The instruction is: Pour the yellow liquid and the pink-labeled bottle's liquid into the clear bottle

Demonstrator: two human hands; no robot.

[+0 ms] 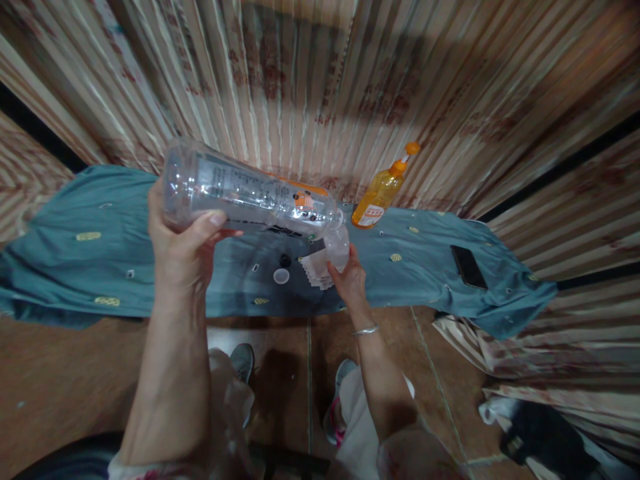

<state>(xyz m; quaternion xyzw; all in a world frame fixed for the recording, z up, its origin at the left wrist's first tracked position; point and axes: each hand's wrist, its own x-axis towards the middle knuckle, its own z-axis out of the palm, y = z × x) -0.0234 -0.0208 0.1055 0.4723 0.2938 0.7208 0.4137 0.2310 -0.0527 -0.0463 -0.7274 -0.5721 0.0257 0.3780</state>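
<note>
My left hand (187,250) is wrapped round the base end of a large clear plastic bottle (250,193) with a printed label. The bottle lies tilted, its neck pointing right and slightly down. At its mouth is a small translucent bottle (337,247), held by my right hand (350,277), which has its fingers closed round it. Whether liquid passes between the two cannot be made out. Below, on the blue cloth, lie a dark cap (285,260), a round whitish lid (281,275) and a pale tissue with a jagged edge (316,270).
An orange pump bottle (377,197) stands at the back of the cloth-covered table (430,273). A black phone (469,267) lies toward the right end. Striped curtains (300,87) hang behind. A dark bag-like item (545,437) rests on the floor at lower right.
</note>
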